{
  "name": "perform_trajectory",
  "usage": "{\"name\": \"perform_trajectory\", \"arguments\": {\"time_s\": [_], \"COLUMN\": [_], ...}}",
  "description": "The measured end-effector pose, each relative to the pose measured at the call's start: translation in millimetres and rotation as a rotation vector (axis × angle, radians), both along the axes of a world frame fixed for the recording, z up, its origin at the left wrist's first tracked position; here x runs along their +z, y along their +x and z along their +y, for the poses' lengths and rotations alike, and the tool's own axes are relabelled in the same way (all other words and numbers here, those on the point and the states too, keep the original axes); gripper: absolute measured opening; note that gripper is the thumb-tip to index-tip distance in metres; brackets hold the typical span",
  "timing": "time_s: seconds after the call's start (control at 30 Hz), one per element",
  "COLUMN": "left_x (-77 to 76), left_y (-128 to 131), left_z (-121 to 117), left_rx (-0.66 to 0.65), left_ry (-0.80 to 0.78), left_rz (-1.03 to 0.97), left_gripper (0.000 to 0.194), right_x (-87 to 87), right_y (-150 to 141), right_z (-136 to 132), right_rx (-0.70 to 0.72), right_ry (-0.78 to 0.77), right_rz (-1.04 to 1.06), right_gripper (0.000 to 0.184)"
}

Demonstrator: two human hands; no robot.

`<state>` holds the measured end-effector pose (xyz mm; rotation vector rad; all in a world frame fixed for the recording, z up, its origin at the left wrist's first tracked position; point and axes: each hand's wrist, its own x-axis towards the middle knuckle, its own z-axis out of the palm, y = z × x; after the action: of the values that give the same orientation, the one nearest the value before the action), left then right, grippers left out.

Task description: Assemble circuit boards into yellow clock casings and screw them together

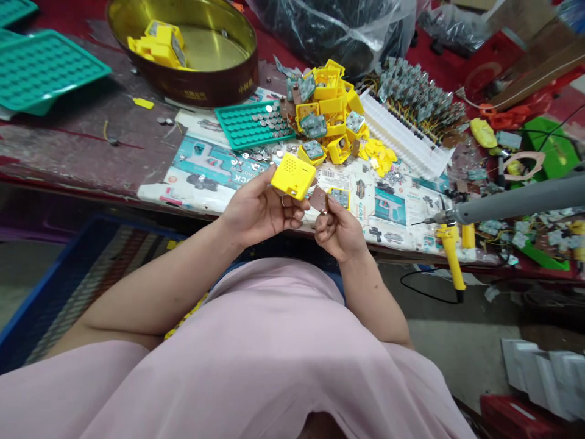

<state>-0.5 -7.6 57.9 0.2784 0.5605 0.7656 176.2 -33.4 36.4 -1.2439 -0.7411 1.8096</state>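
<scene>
My left hand (260, 207) is closed on a small yellow plastic case (292, 175), whose upper face carries a patch of tiny holes and a slot. Close to the case's right side, my right hand (339, 228) pinches a small brown board (319, 199) between thumb and fingers. Whether the board touches the case I cannot tell. Just behind the right hand lies another yellow case (339, 196) with a circuit board in it. Beyond both hands is a pile of yellow cases (336, 103), some with circuit boards inside.
A green tray (237, 125) holds several button cells. Behind it stands a round tin (196, 91) with yellow cases inside. Small yellow pieces (378, 155) lie by a white rack (406, 137) of wired parts. At right, a grey rod-like tool (516, 201) reaches over a yellow-handled soldering iron (451, 256).
</scene>
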Motion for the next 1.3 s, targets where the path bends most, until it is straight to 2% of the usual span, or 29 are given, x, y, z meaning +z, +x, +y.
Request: {"name": "perform_trajectory", "arguments": {"time_s": [0.1, 0.23, 0.53, 0.67, 0.83, 1.0, 1.13, 1.3], "left_x": [-1.5, -2.8, -9.2, -10.3, -6.4, -5.4, -6.2, -7.4], "left_y": [-2.5, -5.8, -12.7, -14.7, -14.2, -11.7, -11.1, -10.7], "left_z": [-1.2, -2.7, -1.1, -0.8, -1.8, -3.0, -3.4, -2.8], "left_rx": [-0.049, -0.086, -0.094, -0.073, -0.039, -0.064, -0.062, -0.065], "left_ry": [0.037, 0.104, 0.083, 0.058, 0.039, 0.065, 0.063, 0.080], "left_rz": [0.033, 0.023, -0.021, -0.018, 0.012, -0.007, 0.002, 0.025], "left_gripper": [0.055, 0.048, 0.054, 0.056, 0.060, 0.056, 0.056, 0.054], "right_x": [0.1, 0.5, 4.7, 1.5, -1.8, -1.9, -1.4, -5.7], "right_y": [1.3, 0.5, -2.1, -2.3, -0.7, -0.8, -1.2, 0.0], "right_z": [-0.9, -5.1, -13.5, -14.2, -15.8, -17.8, -16.2, -13.6], "right_rx": [0.012, -0.042, -0.133, -0.240, -0.283, -0.357, -0.348, -0.265], "right_ry": [0.057, 0.193, 0.436, 0.433, 0.466, 0.510, 0.466, 0.443], "right_rz": [0.004, -0.044, -0.287, -0.285, -0.329, -0.365, -0.303, -0.274], "right_gripper": [0.054, 0.057, 0.044, 0.046, 0.037, 0.032, 0.034, 0.038]}}
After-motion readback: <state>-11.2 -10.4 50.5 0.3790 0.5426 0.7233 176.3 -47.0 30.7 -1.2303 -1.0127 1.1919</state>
